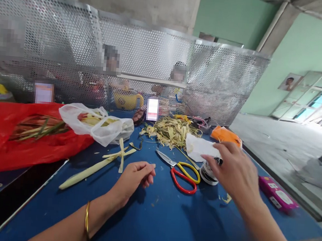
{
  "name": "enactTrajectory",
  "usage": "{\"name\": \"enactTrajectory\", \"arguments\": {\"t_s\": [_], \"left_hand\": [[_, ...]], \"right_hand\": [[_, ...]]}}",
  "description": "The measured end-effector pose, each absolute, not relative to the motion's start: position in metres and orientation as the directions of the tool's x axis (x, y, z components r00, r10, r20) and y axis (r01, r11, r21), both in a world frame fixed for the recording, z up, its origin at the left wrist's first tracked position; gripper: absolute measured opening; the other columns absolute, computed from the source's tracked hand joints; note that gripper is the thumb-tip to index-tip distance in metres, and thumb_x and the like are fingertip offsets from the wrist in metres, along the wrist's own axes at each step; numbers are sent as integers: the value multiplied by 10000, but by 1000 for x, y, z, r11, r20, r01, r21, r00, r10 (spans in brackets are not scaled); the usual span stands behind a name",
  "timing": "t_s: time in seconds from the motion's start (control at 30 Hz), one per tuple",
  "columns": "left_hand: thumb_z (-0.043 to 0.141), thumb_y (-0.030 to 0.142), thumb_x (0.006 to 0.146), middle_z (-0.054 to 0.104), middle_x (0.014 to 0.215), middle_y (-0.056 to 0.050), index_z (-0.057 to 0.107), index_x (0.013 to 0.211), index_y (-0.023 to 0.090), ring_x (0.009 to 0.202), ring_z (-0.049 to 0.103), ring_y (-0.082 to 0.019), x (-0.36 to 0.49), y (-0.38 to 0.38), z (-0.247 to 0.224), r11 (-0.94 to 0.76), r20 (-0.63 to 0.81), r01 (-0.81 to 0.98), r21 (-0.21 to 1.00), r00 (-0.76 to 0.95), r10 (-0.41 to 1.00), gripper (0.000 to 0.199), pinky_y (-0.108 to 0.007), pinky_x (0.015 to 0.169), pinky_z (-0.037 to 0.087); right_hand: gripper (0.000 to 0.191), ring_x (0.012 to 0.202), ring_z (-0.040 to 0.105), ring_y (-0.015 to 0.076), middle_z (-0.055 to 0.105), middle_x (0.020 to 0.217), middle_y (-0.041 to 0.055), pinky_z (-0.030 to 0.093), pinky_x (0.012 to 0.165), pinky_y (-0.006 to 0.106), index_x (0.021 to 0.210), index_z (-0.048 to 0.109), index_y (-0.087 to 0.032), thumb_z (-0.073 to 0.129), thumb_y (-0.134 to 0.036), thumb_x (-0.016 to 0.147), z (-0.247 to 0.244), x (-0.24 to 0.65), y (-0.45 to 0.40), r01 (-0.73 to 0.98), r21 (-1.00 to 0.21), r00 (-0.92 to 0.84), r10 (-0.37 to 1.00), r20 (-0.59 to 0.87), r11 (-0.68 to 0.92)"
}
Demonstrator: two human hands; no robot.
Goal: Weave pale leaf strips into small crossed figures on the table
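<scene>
My left hand [138,174] hovers over the blue table with fingers curled and thumb pressed to the forefinger; anything held in it is hidden or too small to make out. To its left lies a pale, pointed plant stalk [90,172] with crossed strips at its far end. My right hand [232,167] hangs over a round black-and-white spool [208,174], thumb and fingers apart, partly hiding it. Whether it touches the spool I cannot tell. Scissors [174,168] with one red and one yellow handle lie between my hands, blades half apart. A white paper [199,146] lies behind the spool.
A heap of dry plant strips [174,131] lies at the back. Left are a red plastic bag [72,147], a white bag [112,131] and a dark flat panel [21,198]. A purple box [277,194] sits right. Behind a perforated metal screen [147,45] are people.
</scene>
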State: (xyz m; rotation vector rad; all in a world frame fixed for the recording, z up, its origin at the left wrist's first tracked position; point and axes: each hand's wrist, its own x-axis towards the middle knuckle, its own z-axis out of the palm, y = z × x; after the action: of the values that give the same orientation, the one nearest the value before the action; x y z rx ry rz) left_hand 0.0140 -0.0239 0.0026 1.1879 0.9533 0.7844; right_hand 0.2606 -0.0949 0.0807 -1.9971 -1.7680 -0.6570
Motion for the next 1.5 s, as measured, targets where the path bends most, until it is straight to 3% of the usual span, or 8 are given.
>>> {"name": "enactTrajectory", "arguments": {"t_s": [0.1,0.2,0.4,0.6,0.83,1.17,1.3,1.5], "left_hand": [[662,531,707,555,522,0,597,619,151,470,462,-86,16,-26,2,216,-192,-5,976,437,878,396,-201,475,368],[652,542,710,556,526,1,591,627,153,469,463,-89,17,-28,0,217,-197,8,976,461,865,402,-206,479,376],[639,546,720,553,540,3,586,646,157,490,474,-96,15,-26,0,184,-157,-19,983,445,881,400,-203,478,369],[654,513,727,563,616,-17,603,648,156,565,508,-113,19,-24,7,132,-88,-89,987,381,920,369,-196,485,392],[687,479,719,659,1093,-106,548,678,154,530,552,-76,42,-30,23,280,-127,-225,933,522,844,356,-232,521,464],[583,418,820,595,647,-13,460,670,180,487,586,-123,88,-41,35,485,-131,-350,801,689,713,307,-244,514,461],[610,440,795,528,588,30,462,689,184,461,531,-104,86,-50,30,545,-121,-337,767,759,640,314,-252,522,461],[689,426,755,311,518,105,451,661,183,407,306,-37,62,-25,19,442,-145,-444,779,558,817,353,-208,476,399]], "right_hand": [[545,858,666,357,647,1050,199,476,631,393,1016,614,-137,463,-638,862,73,279,-105,895,203,295,870,394,-396],[580,848,680,342,673,1003,168,460,601,357,1057,574,-149,427,-672,854,60,284,-102,896,179,375,909,185,-406],[557,909,672,318,717,1009,101,474,691,367,1169,568,-206,489,-625,810,78,305,-102,938,-112,344,922,180,-328],[551,906,663,293,712,1034,78,522,745,381,1192,591,-215,618,-550,755,127,314,-116,916,-402,89,978,189,-5],[577,950,650,270,686,1083,87,547,809,370,1215,599,-225,706,-493,715,157,285,-113,733,-648,-100,975,199,207],[672,1039,629,302,664,1170,119,536,820,393,1236,583,-193,704,-486,644,148,264,-90,380,-913,15,986,168,150],[686,1050,624,299,646,1200,129,533,814,388,1296,536,-194,664,-484,687,140,267,-90,402,-902,33,982,183,155],[582,954,651,268,667,1103,71,542,802,364,1202,597,-248,733,-404,658,139,299,-99,583,-797,-270,963,-8,158]]}}
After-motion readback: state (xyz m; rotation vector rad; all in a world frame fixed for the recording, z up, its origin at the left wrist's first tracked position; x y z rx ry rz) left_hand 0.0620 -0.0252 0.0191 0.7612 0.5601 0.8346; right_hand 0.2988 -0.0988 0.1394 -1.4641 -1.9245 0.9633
